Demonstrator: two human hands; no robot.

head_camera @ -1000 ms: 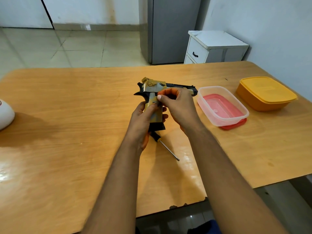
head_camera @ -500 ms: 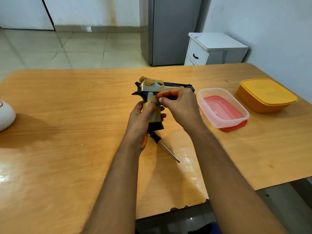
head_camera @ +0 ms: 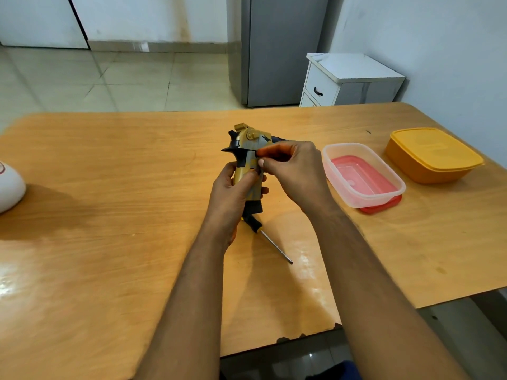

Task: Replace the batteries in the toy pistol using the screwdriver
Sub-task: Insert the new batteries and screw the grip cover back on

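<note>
Now | toy pistol (head_camera: 248, 149): gold-black, upright | left hand (head_camera: 233, 187) grip wraps handle | right hand (head_camera: 293, 168) pinches it

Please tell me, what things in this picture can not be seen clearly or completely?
- Toy pistol, head view: the right hand covers its barrel, the left hand its grip; any battery cover or screw is hidden.
- Screwdriver: handle partly behind the left hand.
- White object: cut off by the left edge.
- Orange box: lid on, contents hidden.

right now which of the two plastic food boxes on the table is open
The clear plastic box, nearer the right hand: no lid on top, it sits on its red lid. The orange box farther right has its lid on.
</note>
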